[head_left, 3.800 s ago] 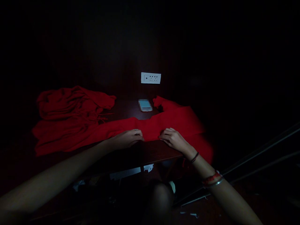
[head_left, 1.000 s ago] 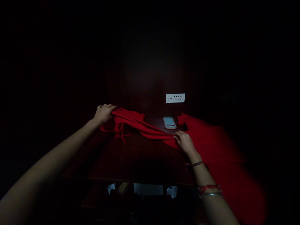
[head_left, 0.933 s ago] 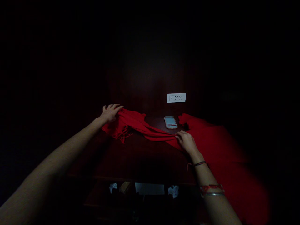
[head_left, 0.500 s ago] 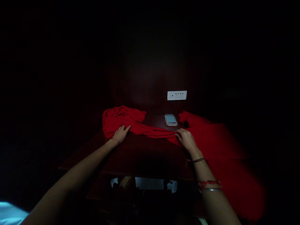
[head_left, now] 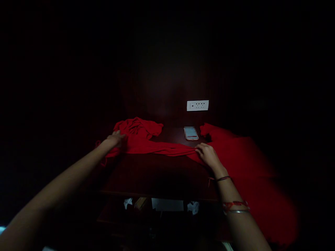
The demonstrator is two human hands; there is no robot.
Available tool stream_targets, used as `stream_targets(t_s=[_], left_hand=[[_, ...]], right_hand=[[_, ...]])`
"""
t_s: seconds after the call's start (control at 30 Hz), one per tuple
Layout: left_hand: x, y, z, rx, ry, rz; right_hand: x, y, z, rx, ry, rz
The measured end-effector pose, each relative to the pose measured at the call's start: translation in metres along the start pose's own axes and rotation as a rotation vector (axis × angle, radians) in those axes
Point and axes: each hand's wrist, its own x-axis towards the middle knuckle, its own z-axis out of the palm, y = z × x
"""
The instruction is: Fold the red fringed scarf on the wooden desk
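Note:
A long red cloth (head_left: 167,148) stretches across the dark tabletop, bunched at the left and drawn into a narrow, folded band in the middle. My right hand (head_left: 208,153) pinches this band between thumb and fingers, near the cloth's wide right part. At the bunched left part, my left hand (head_left: 116,138) rests on or against the cloth. Its fingers are dim and smeared, so their grip is unclear. Thin red cords or loose ends stick out left of and below that hand. The wide right part spreads toward me under my right forearm.
A phone (head_left: 191,133) lies on the table (head_left: 157,170) behind the band. On the back wall is a white socket panel (head_left: 198,105). Below the tabletop, a shelf holds a small box (head_left: 141,203), a pale flat sheet (head_left: 167,204) and crumpled white pieces (head_left: 193,207). Surroundings are very dark.
My left hand has moved left and slightly away from me. The cloth beneath it has shifted left, showing cords at its edge. My right hand keeps its pinch in place.

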Motion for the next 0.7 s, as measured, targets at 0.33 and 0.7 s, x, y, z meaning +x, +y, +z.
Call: stream_targets(t_s=[0.33,0.7], left_hand=[[0.003,0.105,0.068,-0.058,-0.017,0.276],[0.005,-0.01,-0.006,0.212,0.094,-0.058]], right_hand=[[0.0,0.001,0.001,-0.006,-0.029,-0.026],[-0.001,0.001,-0.007,0.079,0.256,0.05]])
